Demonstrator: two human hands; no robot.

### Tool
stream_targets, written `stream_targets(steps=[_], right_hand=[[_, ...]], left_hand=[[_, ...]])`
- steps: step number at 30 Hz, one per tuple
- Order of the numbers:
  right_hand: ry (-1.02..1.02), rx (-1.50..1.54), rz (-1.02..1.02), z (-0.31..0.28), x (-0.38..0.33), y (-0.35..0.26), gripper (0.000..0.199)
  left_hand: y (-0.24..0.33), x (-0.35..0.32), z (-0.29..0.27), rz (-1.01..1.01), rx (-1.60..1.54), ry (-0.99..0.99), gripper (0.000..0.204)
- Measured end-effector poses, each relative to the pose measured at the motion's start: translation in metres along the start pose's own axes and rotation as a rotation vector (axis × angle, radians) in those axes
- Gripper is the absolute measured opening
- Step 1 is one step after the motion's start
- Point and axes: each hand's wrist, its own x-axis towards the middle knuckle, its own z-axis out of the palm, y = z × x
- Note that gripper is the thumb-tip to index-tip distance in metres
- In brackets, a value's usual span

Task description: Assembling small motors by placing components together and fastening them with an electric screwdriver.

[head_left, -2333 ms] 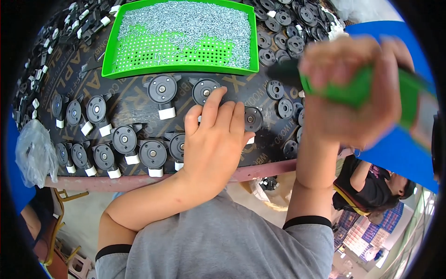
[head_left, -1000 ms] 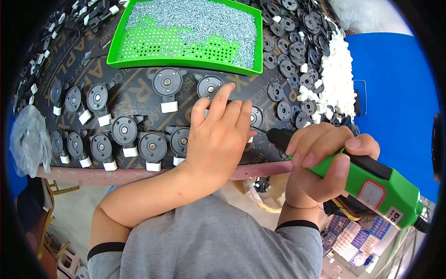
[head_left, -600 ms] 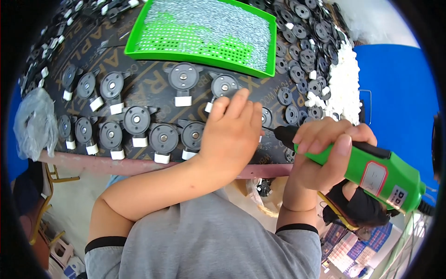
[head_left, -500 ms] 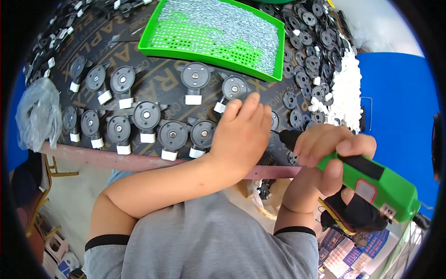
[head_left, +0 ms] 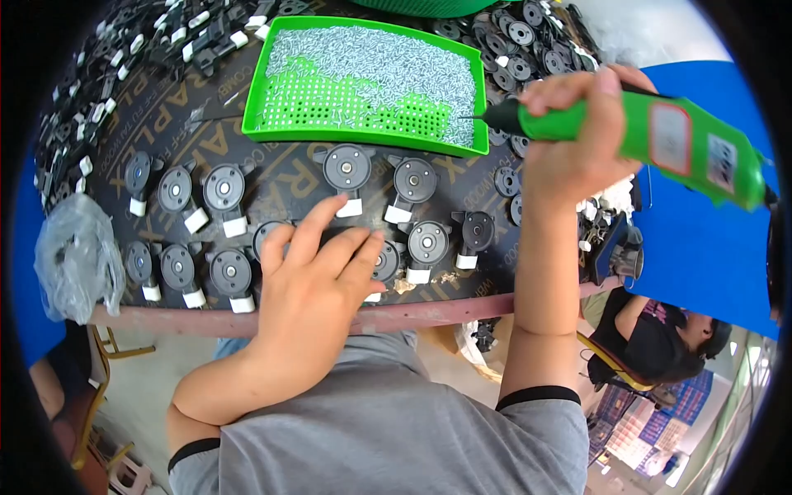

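Dark printed tabletop, bearing green perforated tray heaped with silvery screws, sparser at near side. Gripped in right hand: green electric screwdriver, bit over tray's right end. Under left hand, fingers spread: black disc fittings, lower row.

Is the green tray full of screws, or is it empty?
Partly full: silvery screws cover the far part of the green tray, while much of its near part shows holed bottom.

The left of the hands partly hides black discs
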Motion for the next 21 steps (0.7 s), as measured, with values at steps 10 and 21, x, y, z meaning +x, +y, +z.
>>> stream_targets(steps=[10, 21], right_hand=[[0.022, 0.15, 0.087, 0.014, -0.007, 0.037, 0.021], [0.039, 0.13, 0.101, 0.013, -0.009, 0.035, 0.026]], left_hand=[[-0.01, 0.003, 0.003, -0.021, -0.124, -0.012, 0.045], [-0.007, 0.003, 0.003, -0.057, -0.154, -0.023, 0.048]])
